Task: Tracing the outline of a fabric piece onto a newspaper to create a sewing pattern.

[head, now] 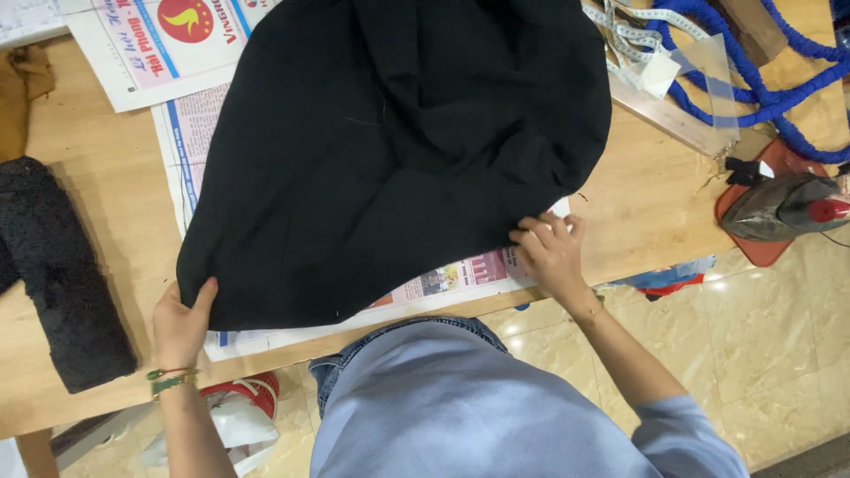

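Wooden tabletop point(106, 177) fills most of the view, spread with newspaper sheets point(177, 115). At its centre lies a black garment point(390, 150), draped over the papers. The left hand point(180, 326), at 8 o'clock from the cloth's middle, grips the lower hem, thumb on top, fingers tucked beneath. The right hand point(551, 252), at 4 o'clock, pinches the edge with fingers bunched together. Farther out, an iron point(784, 205) rests at 3 o'clock, blue cord point(753, 88) at 2 o'clock, a dark fuzzy cloth point(62, 274) at 9 o'clock.

Black cloth's point(390, 150) top beyond frame edge
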